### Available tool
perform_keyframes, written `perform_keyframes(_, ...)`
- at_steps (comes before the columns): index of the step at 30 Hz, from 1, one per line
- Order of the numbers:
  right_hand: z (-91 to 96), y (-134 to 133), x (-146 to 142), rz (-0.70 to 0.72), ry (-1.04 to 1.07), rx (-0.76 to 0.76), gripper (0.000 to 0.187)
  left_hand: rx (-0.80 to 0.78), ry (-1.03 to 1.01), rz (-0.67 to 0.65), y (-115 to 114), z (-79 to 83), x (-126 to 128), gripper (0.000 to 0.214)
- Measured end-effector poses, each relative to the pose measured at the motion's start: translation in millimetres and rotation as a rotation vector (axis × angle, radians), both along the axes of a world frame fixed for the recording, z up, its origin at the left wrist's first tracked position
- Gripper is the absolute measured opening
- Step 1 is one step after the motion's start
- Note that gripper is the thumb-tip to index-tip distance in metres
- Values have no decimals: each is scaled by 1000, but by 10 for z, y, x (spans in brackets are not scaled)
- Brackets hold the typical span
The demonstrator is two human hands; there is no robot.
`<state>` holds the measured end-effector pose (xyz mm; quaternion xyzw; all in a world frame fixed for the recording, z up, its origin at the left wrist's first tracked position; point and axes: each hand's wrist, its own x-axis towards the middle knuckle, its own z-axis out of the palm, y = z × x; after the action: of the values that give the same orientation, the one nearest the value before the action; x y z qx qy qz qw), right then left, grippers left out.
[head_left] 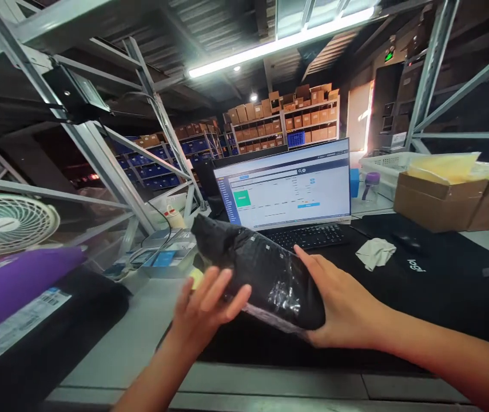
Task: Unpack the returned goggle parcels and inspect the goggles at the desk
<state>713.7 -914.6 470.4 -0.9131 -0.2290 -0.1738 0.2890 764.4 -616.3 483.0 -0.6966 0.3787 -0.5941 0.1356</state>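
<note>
Right hand clasping near end of glossy black plastic-wrapped package; left hand spread alongside (contact unclear). Package aloft over black fabric desk mat! Wrapping on, seemingly; what's left, pictures don't show.

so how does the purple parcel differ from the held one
The held parcel is black, unlike the purple parcel. The right hand grips the held parcel; the purple parcel lies near the fan. Both look plastic-wrapped.
</note>
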Motion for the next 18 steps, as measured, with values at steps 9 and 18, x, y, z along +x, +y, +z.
perform_keyframes(9, 219, 58, 273, -185, 127, 315, 128, -710, 1129, -376, -569, -1046, 54, 106)
perform_keyframes(18, 104, 500, 63, -35, 377, 315, 116, -1134, 1255, -353, -449, -1266, -140, 92)
